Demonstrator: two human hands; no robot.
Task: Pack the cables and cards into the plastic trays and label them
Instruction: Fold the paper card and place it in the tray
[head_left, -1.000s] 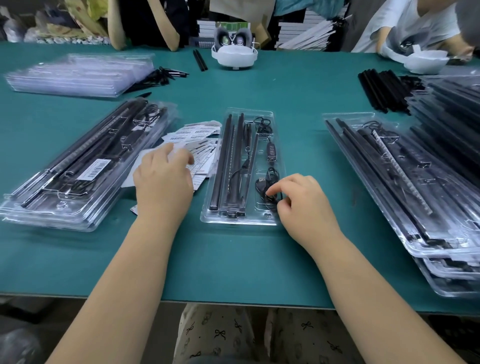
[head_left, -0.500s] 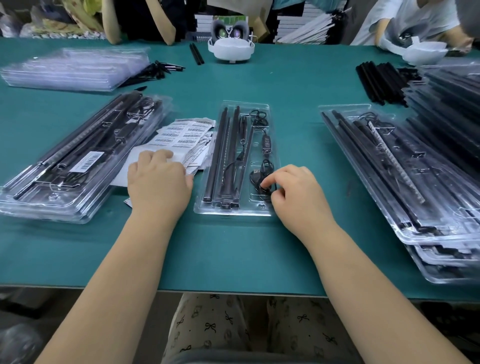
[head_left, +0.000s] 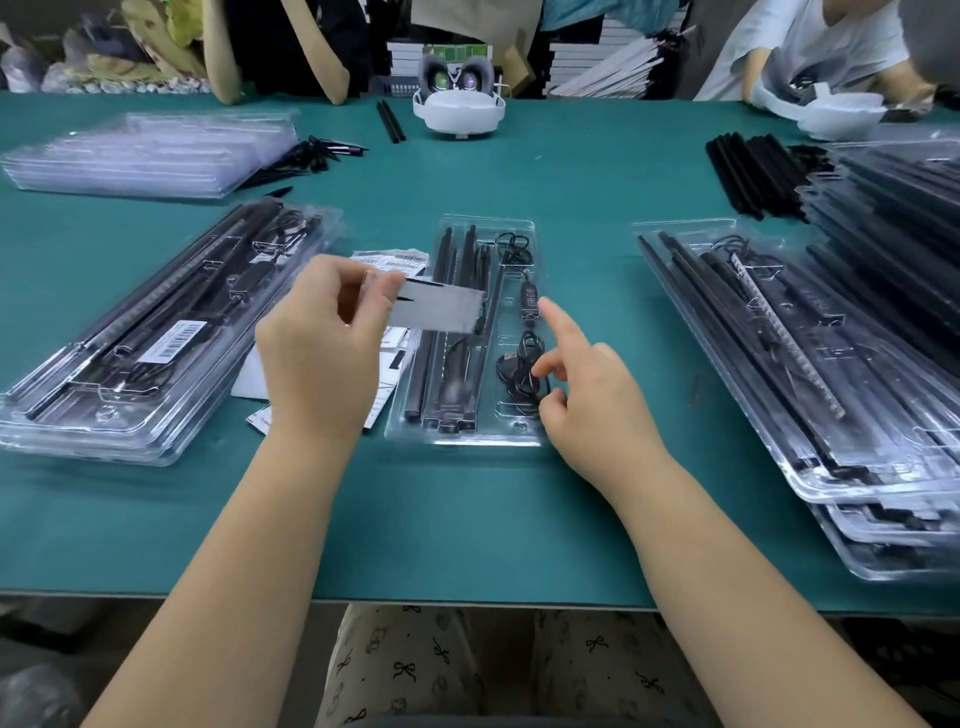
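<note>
- Counter: green surface carrying every item; stacks of filled trays lie at its left and right edges.
- Plastic tray: clear, thin-walled, lying flat at the centre of the counter between both hands. It probably flexes if lifted by one corner; supporting both long edges would suit it better.
- Black rods: long, stiff strips seated in the tray's left channels, presumably light.
- Cable: soft black coil resting in the tray's lower right pocket, likely to spring out unless pressed down.
- Left hand: raised above the counter, its grip closed by thumb and fingertips on one end of the card.
- Right hand: grip slack and empty, index finger extended, the other fingers curled just above the cable pocket.
- Card: small white slip, blurred, held over the tray's left half. It appears thin, light and easily bent, so an edge pinch suffices.
- Label sheets: barcoded paper lying just left of the tray.
</note>
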